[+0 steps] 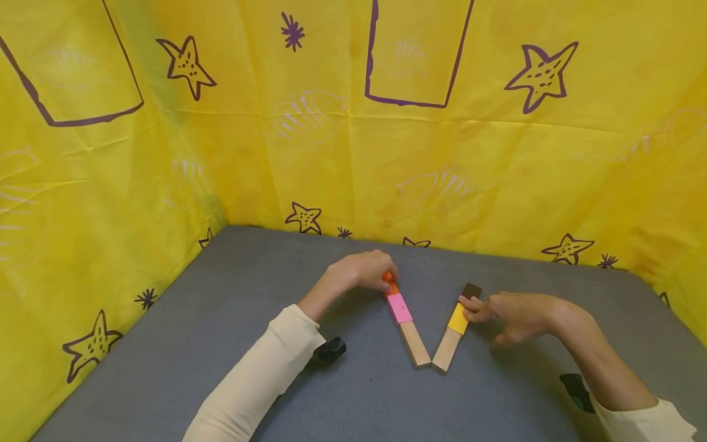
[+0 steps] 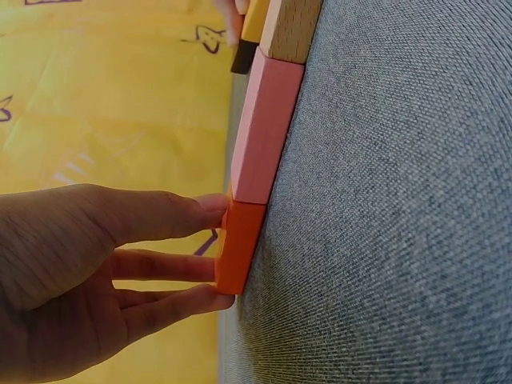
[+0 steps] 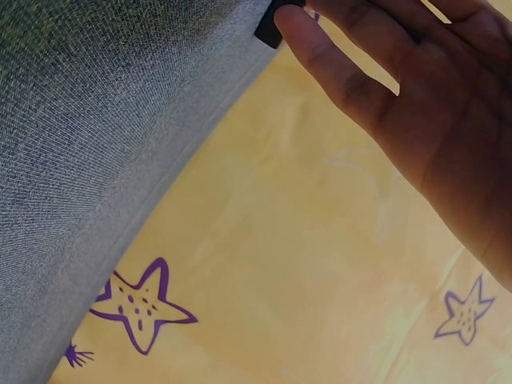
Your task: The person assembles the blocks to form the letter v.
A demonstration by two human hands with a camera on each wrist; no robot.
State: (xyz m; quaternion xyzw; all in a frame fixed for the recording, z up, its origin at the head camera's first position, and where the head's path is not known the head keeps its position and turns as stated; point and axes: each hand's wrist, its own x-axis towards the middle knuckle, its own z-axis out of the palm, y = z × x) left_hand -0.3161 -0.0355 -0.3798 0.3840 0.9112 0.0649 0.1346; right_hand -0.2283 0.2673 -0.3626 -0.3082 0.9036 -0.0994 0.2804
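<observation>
Two rows of wooden blocks meet at their near ends and form a V on the table. The left row runs from an orange block through a pink block to a plain wood block. In the right row lie a dark block, a yellow block and another plain wood block. My left hand pinches the orange block between thumb and fingertips. With fairly straight fingers, my right hand touches the right row near where yellow meets dark.
The grey cloth-covered tabletop surrounds the blocks. Behind and beside it hangs a yellow curtain with purple starfish drawings. A black wrist device shows by the left sleeve, and a dark one by the right forearm.
</observation>
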